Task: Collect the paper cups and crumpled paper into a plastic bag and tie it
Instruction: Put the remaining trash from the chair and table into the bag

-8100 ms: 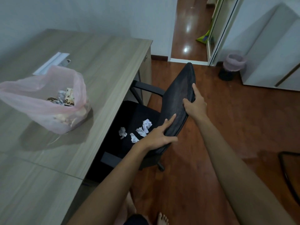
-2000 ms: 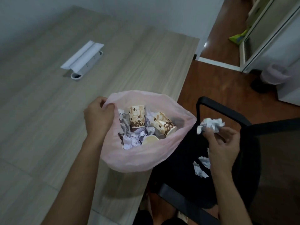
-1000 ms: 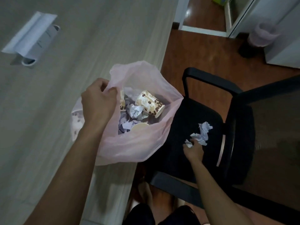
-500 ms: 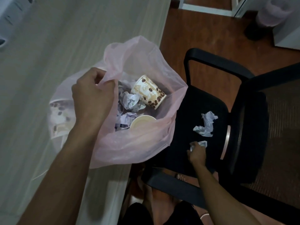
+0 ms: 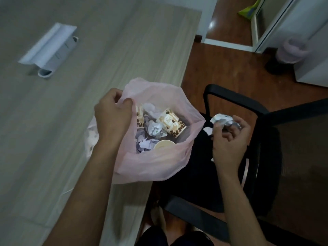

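A pink plastic bag (image 5: 156, 164) sits at the desk's right edge, its mouth open. Inside lie paper cups (image 5: 173, 124) printed with coffee beans and several balls of crumpled paper (image 5: 155, 129). My left hand (image 5: 112, 116) grips the bag's near-left rim and holds it open. My right hand (image 5: 229, 139) is raised over the chair seat, just right of the bag, and pinches crumpled paper (image 5: 221, 119) in its fingers. A white scrap (image 5: 208, 130) shows beside that hand; I cannot tell whether it lies on the seat.
The wooden desk (image 5: 71, 121) carries a white holder (image 5: 51, 50) at the back left. A black office chair (image 5: 248, 157) stands right of the desk, with its armrest (image 5: 230, 98) behind my right hand. A lined waste bin (image 5: 291, 54) stands on the floor far right.
My right hand picked crumpled paper off the chair seat and lifted it up beside the bag's mouth. My left hand still holds the bag's rim.
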